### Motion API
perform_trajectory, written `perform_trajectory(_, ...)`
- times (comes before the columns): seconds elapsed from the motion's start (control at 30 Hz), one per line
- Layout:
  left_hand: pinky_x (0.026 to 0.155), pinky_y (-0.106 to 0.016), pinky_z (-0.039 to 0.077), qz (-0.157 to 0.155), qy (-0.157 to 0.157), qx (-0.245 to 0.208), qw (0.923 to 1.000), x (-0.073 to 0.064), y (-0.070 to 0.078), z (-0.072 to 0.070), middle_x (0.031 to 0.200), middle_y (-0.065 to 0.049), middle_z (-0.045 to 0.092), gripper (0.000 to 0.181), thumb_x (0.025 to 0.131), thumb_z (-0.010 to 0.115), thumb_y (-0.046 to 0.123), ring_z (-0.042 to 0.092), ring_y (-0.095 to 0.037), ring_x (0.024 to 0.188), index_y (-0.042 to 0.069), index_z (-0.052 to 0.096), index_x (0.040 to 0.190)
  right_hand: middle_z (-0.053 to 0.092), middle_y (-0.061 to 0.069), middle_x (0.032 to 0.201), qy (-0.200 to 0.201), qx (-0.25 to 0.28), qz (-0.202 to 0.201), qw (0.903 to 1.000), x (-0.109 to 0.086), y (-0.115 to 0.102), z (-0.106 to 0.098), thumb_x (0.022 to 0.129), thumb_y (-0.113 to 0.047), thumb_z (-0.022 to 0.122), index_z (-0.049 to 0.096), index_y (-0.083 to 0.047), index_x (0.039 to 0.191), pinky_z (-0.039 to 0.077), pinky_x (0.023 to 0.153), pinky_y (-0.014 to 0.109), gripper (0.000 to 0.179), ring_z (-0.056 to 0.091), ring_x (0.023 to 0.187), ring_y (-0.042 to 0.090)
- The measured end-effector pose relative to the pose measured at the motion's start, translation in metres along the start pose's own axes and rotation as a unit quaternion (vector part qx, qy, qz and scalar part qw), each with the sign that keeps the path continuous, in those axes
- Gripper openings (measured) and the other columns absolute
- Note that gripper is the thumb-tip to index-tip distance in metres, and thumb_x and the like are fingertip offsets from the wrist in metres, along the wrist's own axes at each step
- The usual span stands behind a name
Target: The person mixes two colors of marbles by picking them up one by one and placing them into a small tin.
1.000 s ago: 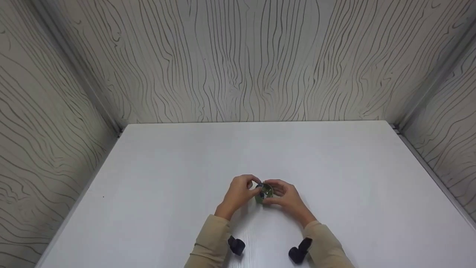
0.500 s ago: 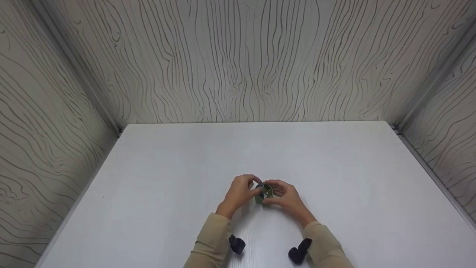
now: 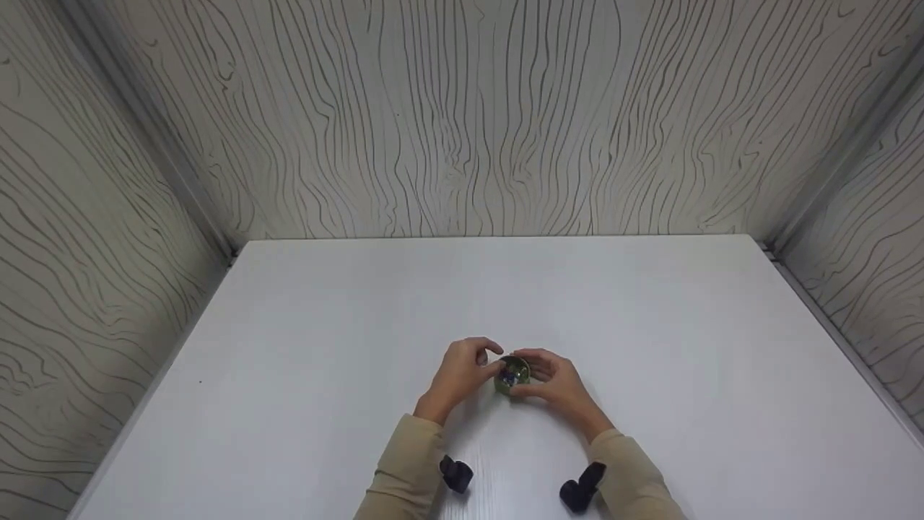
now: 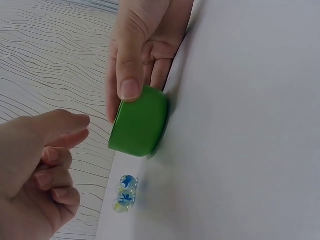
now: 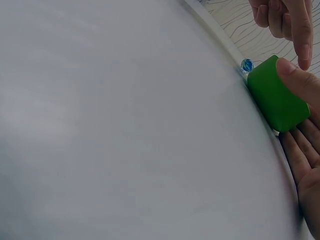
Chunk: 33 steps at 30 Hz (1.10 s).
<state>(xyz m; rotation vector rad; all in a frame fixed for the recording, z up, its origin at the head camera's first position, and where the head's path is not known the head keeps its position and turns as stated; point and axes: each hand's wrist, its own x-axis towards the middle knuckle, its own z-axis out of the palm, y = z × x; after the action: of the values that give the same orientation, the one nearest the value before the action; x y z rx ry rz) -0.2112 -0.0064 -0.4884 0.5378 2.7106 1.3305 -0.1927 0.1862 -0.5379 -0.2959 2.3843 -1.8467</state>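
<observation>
A small green bowl (image 3: pixel 498 387) stands upright on the white table, with shiny bluish marbles (image 3: pixel 510 376) inside. My right hand (image 3: pixel 561 383) grips its side, thumb on the near wall and fingers round the far side. Over the left rim hovers my left hand (image 3: pixel 462 370), thumb and index finger apart with nothing between them. In the left wrist view, that hand's other fingers are loosely curled. Several clear glass marbles (image 4: pixel 125 194) with blue and yellow swirls lie on the table beyond the bowl in that view. The right wrist view shows a marble (image 5: pixel 247 65) beside the bowl.
The white tabletop (image 3: pixel 346 310) spreads around both hands. Wood-grain panels (image 3: pixel 462 123) rise behind it and at both sides. A black wrist mount (image 3: pixel 456 474) juts from the left sleeve, another mount (image 3: pixel 582 490) from the right sleeve.
My left thumb and index finger have let go of a small bluish marble over the bowl and drawn slightly left. More blue shows inside the bowl. My right hand has stayed still.
</observation>
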Motion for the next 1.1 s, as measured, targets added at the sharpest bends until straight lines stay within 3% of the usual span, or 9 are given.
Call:
perform_trajectory(0.13,0.054,-0.016,0.028,0.009,0.007,0.000,0.9999,0.000,-0.002,-0.001,0.063,0.008,0.039,0.017,0.087,0.068,0.010,0.035,-0.004,0.057,0.001,0.071,0.101,0.059,0.021,0.133,0.002,0.007,0.003,1.0000,0.000,0.001,0.000,0.075,-0.019,0.082,0.056,-0.001,0.129,0.047,0.104,0.032,0.063,0.054,0.129,0.035)
perform_trajectory(0.4,0.058,-0.017,0.030,-0.004,0.011,-0.007,0.9999,-0.002,-0.003,-0.004,0.065,0.007,0.039,0.016,0.087,0.068,0.009,0.037,-0.006,0.061,0.002,0.071,0.101,0.058,0.024,0.133,-0.005,0.012,-0.009,0.9999,0.000,0.000,0.000,0.076,-0.017,0.081,0.055,0.002,0.129,0.046,0.104,0.035,0.062,0.054,0.128,0.037)
perform_trajectory(0.7,0.057,-0.016,0.030,0.011,0.040,0.003,0.9991,-0.002,-0.009,-0.006,0.063,0.007,0.038,0.013,0.087,0.067,0.008,0.036,-0.004,0.058,0.001,0.072,0.097,0.059,0.021,0.133,0.002,-0.006,0.004,1.0000,0.001,0.000,0.000,0.076,-0.019,0.081,0.056,-0.001,0.129,0.047,0.104,0.034,0.061,0.055,0.127,0.034)
perform_trajectory(1.1,0.057,-0.017,0.029,-0.010,0.053,-0.002,0.9985,-0.003,-0.018,-0.014,0.064,0.007,0.036,0.014,0.088,0.067,0.012,0.034,-0.006,0.060,0.003,0.072,0.097,0.059,0.022,0.133,0.005,0.008,0.014,0.9999,0.001,-0.001,0.001,0.072,-0.017,0.084,0.057,0.001,0.128,0.046,0.105,0.033,0.065,0.054,0.128,0.036)
